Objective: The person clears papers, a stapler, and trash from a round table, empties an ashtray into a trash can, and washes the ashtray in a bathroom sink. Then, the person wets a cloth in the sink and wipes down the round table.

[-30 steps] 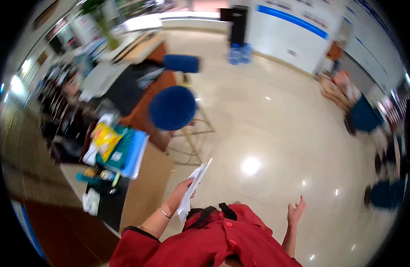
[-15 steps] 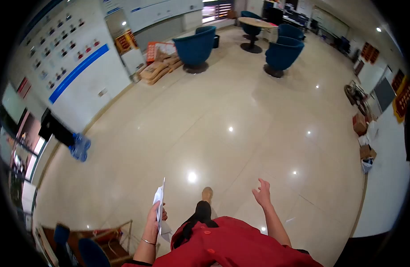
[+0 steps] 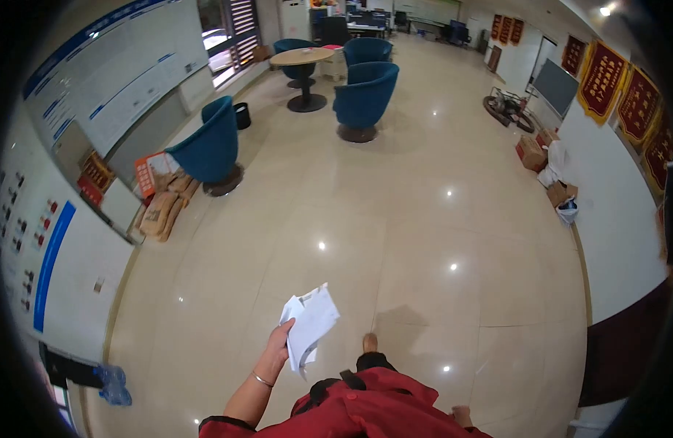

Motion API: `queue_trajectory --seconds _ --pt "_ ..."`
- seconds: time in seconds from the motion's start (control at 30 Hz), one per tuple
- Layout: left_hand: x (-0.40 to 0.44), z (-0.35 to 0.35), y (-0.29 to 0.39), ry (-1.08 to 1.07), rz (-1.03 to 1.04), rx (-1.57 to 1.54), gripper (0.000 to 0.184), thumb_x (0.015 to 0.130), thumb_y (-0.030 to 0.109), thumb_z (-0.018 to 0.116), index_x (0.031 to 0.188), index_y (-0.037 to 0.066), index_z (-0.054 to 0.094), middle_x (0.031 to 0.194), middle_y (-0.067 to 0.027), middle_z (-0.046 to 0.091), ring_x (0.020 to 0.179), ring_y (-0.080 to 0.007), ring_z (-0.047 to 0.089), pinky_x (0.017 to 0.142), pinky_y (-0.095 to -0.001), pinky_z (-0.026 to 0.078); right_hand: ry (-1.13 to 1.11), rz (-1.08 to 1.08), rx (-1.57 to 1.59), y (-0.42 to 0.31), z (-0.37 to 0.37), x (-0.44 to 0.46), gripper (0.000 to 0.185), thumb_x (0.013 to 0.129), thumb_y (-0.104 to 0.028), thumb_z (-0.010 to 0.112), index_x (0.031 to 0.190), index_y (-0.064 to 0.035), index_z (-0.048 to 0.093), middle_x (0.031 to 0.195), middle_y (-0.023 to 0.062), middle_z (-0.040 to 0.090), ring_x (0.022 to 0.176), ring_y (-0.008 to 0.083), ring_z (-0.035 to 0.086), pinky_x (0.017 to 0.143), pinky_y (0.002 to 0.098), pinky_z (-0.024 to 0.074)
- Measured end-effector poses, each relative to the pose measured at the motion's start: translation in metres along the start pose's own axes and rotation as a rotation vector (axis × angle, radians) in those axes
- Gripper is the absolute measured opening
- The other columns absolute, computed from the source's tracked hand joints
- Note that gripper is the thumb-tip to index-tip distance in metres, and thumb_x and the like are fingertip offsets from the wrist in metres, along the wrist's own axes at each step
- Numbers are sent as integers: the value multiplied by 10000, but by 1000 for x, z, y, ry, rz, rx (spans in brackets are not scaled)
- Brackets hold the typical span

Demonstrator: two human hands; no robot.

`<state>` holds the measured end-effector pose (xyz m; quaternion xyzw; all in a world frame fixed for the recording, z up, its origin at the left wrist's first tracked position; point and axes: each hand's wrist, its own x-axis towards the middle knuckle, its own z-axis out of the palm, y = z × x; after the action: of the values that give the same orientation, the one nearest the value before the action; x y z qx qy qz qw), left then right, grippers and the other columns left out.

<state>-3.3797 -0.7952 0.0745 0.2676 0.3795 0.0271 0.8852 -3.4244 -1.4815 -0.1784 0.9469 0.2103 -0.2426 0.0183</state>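
closest to me, beside the hem of my red shirt [image 3: 351, 409], only a small patch of what seems to be my right hand [image 3: 460, 416] shows, so i cannot tell whether that grip is spread or pressed together. my left hand [image 3: 279, 341] pinches some white papers [image 3: 312, 326] by their left edge, thumb on top, above the near part of the floor [image 3: 395, 241]. as i judge it, the picking up is done: the papers are secure in my grip, resting on nothing else, and none is laid down or handed over. one shoe [image 3: 370, 342] shows just ahead of the shirt. along the floor's left edge stand water bottles [image 3: 114, 385] by the near corner, then sacks [image 3: 159, 213] and a blue chair [image 3: 213, 146]; cardboard boxes [image 3: 530, 153] sit along its right edge. the round table [image 3: 302, 56], toward the far end, is well apart from my papers.
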Motion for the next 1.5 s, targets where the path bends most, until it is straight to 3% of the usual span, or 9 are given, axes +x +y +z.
queue_trajectory --seconds 0.17,0.33,0.37,0.43,0.7,0.87,0.97,1.23,1.5 --pt "131 72 35 -46 30 114 409 841 159 458 1166 -67 359 1048 -193 528 925 -297 551 825 -413 449 -117 333 376 -36 -64 50 326 587 -279 612 843 -78 616 777 127 613 628 255 590 528 412 462" --pt "209 127 86 61 106 -41 414 841 147 443 1180 -68 346 1064 -203 518 952 -311 535 839 -414 440 514 -185 14 -9 -134 260 270 615 -270 595 804 -79 624 776 127 619 640 257 595 535 415 464" --pt "220 131 99 78 108 -57 420 842 150 440 1188 -66 339 1079 -207 508 962 -316 529 846 -417 434 -162 -79 -170 -10 -180 326 248 672 -224 561 858 -68 613 682 118 593 559 266 570 489 391 458" --pt "232 140 118 106 120 -91 427 842 153 437 1195 -64 332 1095 -211 498 971 -320 523 854 -420 427 118 554 1361 -38 -274 434 178 733 -70 492 891 -45 570 599 52 494 468 165 498 396 280 407" --pt "363 178 194 225 131 -193 412 849 165 424 1175 -72 336 1071 -199 508 998 -309 508 864 -427 421 247 -10 1295 -126 -576 706 309 772 -73 496 1075 -15 477 744 53 559 630 119 542 527 228 438" --pt "472 244 260 133 152 -307 401 846 162 432 1163 -69 346 1051 -188 519 965 -304 526 865 -415 425 26 359 1243 -86 -553 782 312 752 -54 511 1055 7 468 654 82 563 522 144 534 453 258 443" --pt "527 286 307 114 88 -304 404 847 170 431 1167 -64 349 1057 -192 517 952 -309 532 858 -421 428 -95 426 1458 -25 -490 788 85 728 -15 467 653 1 503 531 98 493 440 178 492 370 286 382" --pt "698 386 460 38 66 -237 386 838 168 462 1143 -56 386 1061 -197 516 934 -309 543 841 -420 440 -296 116 378 -68 -561 889 122 691 -111 506 587 -53 535 557 94 535 479 196 523 417 327 406" --pt "834 364 611 256 175 -350 408 828 192 467 1154 -40 387 1065 -193 519 935 -316 542 826 -426 444 -129 -325 -334 -127 -698 1258 129 632 -225 562 552 -128 587 633 86 592 579 213 572 522 375 444"
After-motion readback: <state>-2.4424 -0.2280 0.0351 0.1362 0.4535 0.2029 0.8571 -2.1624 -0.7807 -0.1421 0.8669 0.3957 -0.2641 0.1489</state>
